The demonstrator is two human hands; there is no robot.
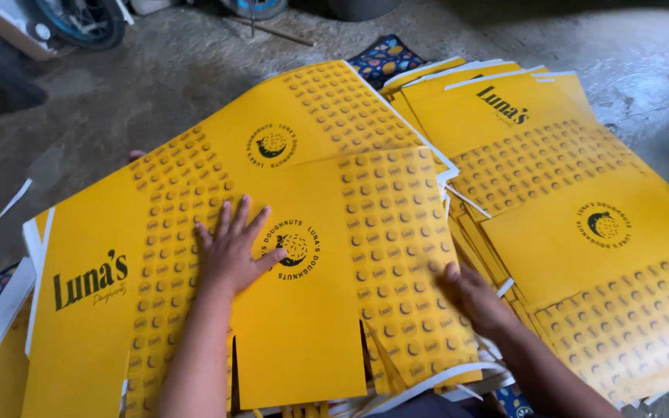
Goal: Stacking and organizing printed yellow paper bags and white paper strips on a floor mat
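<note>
While the left hand [235,249] presses flat with fingers spread to pin a folded yellow cardboard sheet [303,255] atop the stack [87,310] on the concrete floor [156,85], the blurred right hand [470,292] grips its right edge; a second pile [574,224] lies just beside.

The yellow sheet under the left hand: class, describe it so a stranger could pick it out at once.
Start at the big stack of flat yellow box sheets spread over the concrete floor. The topmost sheet lies partly folded across the stack's middle, pressed flat by the left hand. Unlike its neighbours, its round dark emblem sits right beside that hand's thumb.
</note>
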